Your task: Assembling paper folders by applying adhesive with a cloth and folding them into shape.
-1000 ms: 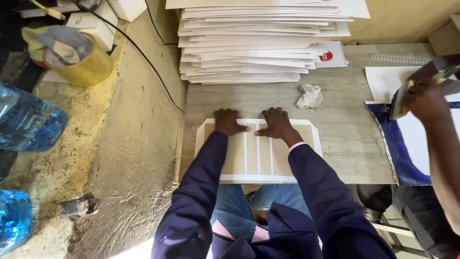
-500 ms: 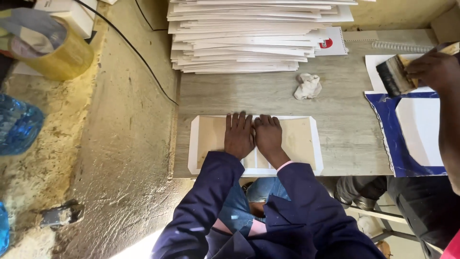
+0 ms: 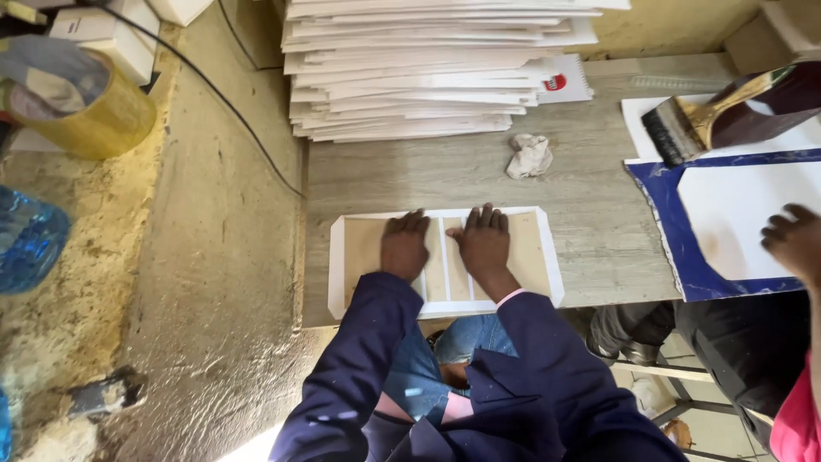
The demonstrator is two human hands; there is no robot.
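Note:
A white sheet with tan cardboard panels lies flat at the near edge of the grey wooden table. My left hand presses palm down on the left-middle panel. My right hand presses flat just right of it, fingers pointing away from me. Both hands lie spread on the board and grip nothing. My dark blue sleeves cover the near edge of the sheet.
A tall stack of white boards stands at the table's far side, a crumpled white rag in front of it. At right, another person's hand rests on a blue-edged white sheet; a wide brush lies beyond. A yellow bucket sits on the floor at left.
My hands went from spread at the sheet's far edge to close together over its middle. The other person's hand put the brush down and now rests on the blue sheet.

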